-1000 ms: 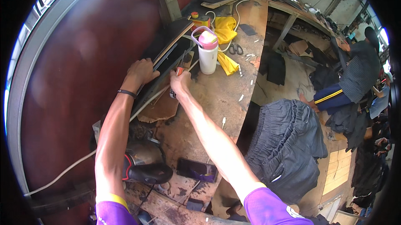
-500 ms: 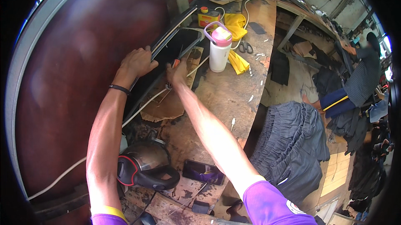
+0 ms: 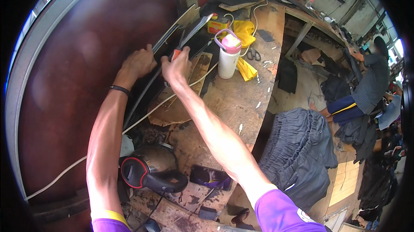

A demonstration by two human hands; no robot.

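Note:
My left hand is closed on the edge of a long dark panel with a pale rim, which leans beside the dark red wall. To its right, my right hand grips a screwdriver-like tool with an orange handle. Its thin dark shaft points up and away, against the panel's raised flap. The tip is hard to make out. Under my right wrist lies a flat piece of brown board, crossed by a white cable.
A white bottle with a pink lid, yellow cloth, a yellow-red can and black scissors stand right of my hands. Nearer are a kettle and phone. Dark trousers hang at the bench edge; another person works at right.
My right hand with the orange-handled tool has moved left and up, closer to my left hand. The panel's far end has opened out, with its flap lifted.

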